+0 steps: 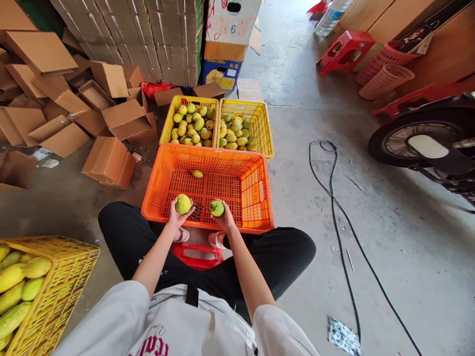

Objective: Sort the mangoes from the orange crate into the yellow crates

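My left hand [178,216] holds a yellow-green papaya [183,203] over the near side of an orange plastic crate [208,154]. The fruit rests in its palm, with some fingers stretched out beside it. To the right, my right hand [226,220] grips a greener papaya [216,208], fingers curled round its side. A gap separates the two fruits. Inside the orange crate, one small yellow papaya [197,173] lies on the slotted floor near the far wall.
Behind stand two yellow crates [265,126] holding several papayas. Another yellow crate [70,277] of larger papayas sits at lower left. Cardboard boxes [107,160] are heaped on the left. On the right are a black cable [336,227], a motorbike wheel [423,136] and a red stool [347,52].
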